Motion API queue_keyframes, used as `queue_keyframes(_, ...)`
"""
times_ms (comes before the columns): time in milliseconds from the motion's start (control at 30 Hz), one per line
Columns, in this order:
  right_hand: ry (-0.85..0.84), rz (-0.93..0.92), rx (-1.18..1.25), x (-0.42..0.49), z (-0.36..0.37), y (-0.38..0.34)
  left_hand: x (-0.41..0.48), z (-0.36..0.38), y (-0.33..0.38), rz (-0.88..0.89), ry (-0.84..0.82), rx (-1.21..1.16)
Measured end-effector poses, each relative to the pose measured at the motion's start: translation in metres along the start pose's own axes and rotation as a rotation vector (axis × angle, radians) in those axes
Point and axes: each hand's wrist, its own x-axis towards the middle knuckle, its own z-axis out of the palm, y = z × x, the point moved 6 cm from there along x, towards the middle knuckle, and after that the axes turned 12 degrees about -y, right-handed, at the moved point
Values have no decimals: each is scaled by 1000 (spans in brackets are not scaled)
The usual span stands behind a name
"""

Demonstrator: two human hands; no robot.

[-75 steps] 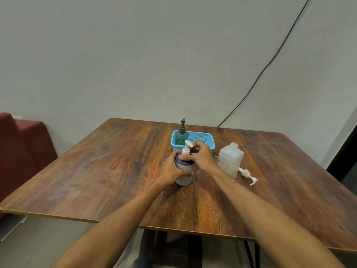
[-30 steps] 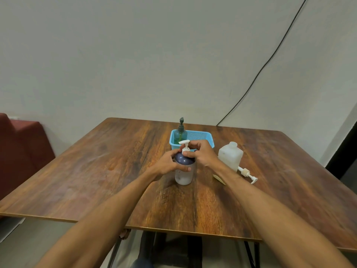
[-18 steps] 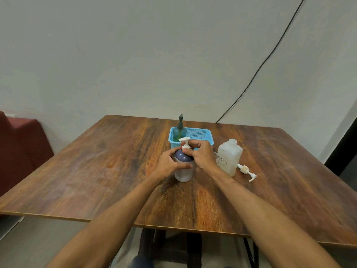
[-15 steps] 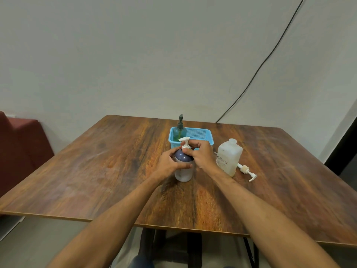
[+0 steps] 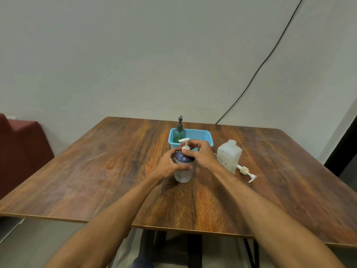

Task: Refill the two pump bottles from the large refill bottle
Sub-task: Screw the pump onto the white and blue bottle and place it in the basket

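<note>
A white pump bottle with a dark blue shoulder (image 5: 183,175) stands upright at the table's middle. My left hand (image 5: 170,165) wraps around its body. My right hand (image 5: 201,153) pinches the collar of its white pump head (image 5: 184,141). The translucent refill bottle (image 5: 229,155) stands uncapped just right of my right hand. A green pump bottle with a dark pump (image 5: 179,131) stands in the left end of a blue basket (image 5: 201,135) behind.
A loose white pump with a tan collar (image 5: 246,172) lies on the wooden table (image 5: 96,171) to the right of the refill bottle. A red sofa (image 5: 21,149) sits beyond the table's left edge. A black cable (image 5: 260,64) runs up the wall.
My right hand has turned the white pump head on the bottle, so its spout now points left. The left hand keeps its hold on the body. The view has shifted slightly.
</note>
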Motion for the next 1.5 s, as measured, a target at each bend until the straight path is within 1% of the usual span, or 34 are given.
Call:
queue_keyframes(133,-158,-41,-9,2,-2,-16,4,1,3,-67,-135,-24)
queue_keyframes(200,-165,-37,9,3,-2,-16,5,2,-1,-100,-156,-31)
queue_keyframes(400,9,-22,108,0,0,-5,4,4,-9,-71,-71,-67)
queue_keyframes(500,81,-26,120,-1,1,-1,4,5,-11,-64,-30,-47)
queue_keyframes(600,106,-26,96,-1,3,0,4,4,-14,-58,7,-36)
queue_keyframes(767,155,-12,125,-1,4,0,4,4,-12,-46,20,-20)
queue_keyframes(867,130,8,114,0,3,0,3,4,-10,-61,4,-29)
queue_keyframes(1033,55,16,172,0,3,1,5,4,-7,-93,-46,-9)
queue_keyframes(1200,-27,-9,84,-11,3,4,0,5,-18,-121,-82,3)
queue_keyframes(1300,-13,-24,52,-17,1,17,-6,5,-23,-96,-68,-18)
queue_keyframes(1400,6,3,27,-23,-1,27,-9,1,-25,-85,-50,-16)
queue_keyframes(1500,-30,32,14,-28,-1,34,-9,-2,-24,-71,-42,-10)
